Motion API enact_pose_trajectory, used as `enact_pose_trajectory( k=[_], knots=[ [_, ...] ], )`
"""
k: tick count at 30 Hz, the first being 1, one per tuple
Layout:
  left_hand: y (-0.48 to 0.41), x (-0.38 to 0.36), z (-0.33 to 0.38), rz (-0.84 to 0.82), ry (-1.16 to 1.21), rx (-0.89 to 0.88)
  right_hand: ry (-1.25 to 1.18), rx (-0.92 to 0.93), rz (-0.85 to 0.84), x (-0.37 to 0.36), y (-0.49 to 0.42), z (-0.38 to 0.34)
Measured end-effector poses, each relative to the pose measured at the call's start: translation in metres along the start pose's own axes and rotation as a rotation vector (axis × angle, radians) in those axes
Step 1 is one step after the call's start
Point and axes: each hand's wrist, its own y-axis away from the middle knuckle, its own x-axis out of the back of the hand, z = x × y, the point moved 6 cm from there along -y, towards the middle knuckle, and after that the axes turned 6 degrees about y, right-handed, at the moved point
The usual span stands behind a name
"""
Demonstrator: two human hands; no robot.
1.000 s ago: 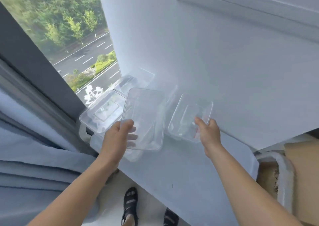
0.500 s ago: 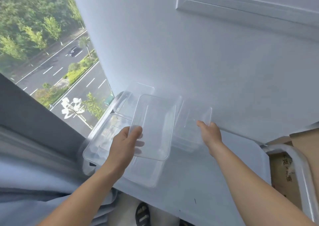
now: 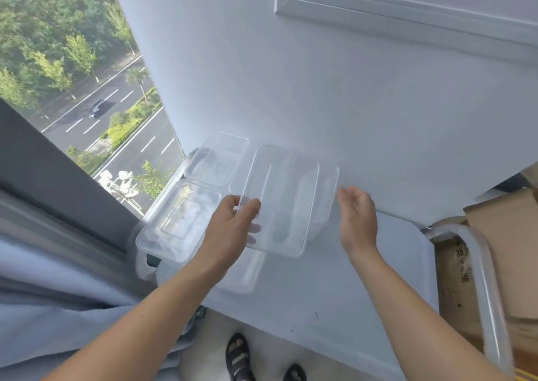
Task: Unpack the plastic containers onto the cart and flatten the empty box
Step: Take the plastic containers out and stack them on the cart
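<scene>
Clear plastic is hard to read against the white cart (image 3: 349,293), so I'm judging edges mostly by glints. The left hand (image 3: 230,229) holds a clear rectangular plastic container (image 3: 279,200) tilted just above the middle of the cart. Its thumb lies over the rim and its fingers (image 3: 254,229) are curled beneath, showing through the base. The right hand (image 3: 357,220) hovers over the cart's right half, fingers loosely curled and gripping nothing. Whether their tips touch plastic I cannot tell. A second clear plastic container (image 3: 326,200) seems to sit on the cart, partly beneath the lifted one. A clear lidded plastic tub (image 3: 177,220) lies at the cart's left edge, its near corner apparently hanging past it. A clear shallow plastic tub (image 3: 215,159) sits at the cart's back-left corner. The brown cardboard box (image 3: 506,258) stands beyond the cart's right end, not yet flattened.

The grip is one-handed and on one side of a slick, flexing wall, so the container could swing or slip. Set down blind, it may perch crookedly on the one beneath. Any shove toward the cart's left edge could tip the overhanging tub to the floor.
</scene>
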Motion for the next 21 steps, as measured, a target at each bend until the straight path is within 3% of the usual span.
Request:
enact_pose_trajectory(
  k=[3,7,13,21],
  knots=[
    [0.017,-0.025,-0.012,-0.02,-0.011,0.008,-0.139,0.047,-0.113,0.016,0.039,-0.01],
    [0.041,-0.057,-0.035,-0.055,-0.045,0.025,-0.122,0.048,-0.255,0.031,0.067,0.001],
    [0.07,-0.081,-0.079,-0.062,-0.056,0.105,-0.036,-0.051,-0.303,0.044,0.089,0.052],
    [0.078,-0.085,-0.148,-0.212,-0.15,0.257,-0.066,-0.198,-0.316,0.034,0.106,0.117]
  ],
)
